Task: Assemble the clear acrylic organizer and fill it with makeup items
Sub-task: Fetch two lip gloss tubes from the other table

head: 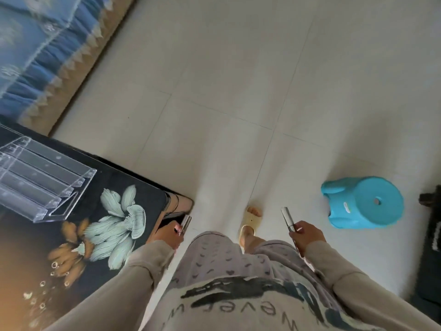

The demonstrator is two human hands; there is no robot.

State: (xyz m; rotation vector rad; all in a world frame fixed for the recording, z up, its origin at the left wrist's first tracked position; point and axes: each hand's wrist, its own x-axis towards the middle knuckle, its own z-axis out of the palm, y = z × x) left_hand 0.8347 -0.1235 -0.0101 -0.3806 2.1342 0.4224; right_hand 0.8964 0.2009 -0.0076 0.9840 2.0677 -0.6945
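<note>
The clear acrylic organizer (pixel 40 185), a stepped rack with several tiers, stands on the dark flower-patterned table (pixel 102 235) at the left. My left hand (pixel 170 234) grips a slim silver makeup tube (pixel 185 224) just off the table's right corner. My right hand (pixel 306 234) holds another slim silver tube (pixel 287 219) over the floor, to the right of my legs. Both hands are well apart from the organizer.
I stand on a pale tiled floor (pixel 238 103) in sandals. A turquoise plastic stool (pixel 365 205) sits on the floor at the right. A blue fringed bedspread (pixel 43 56) fills the upper left. A dark object (pixel 432 235) lies at the right edge.
</note>
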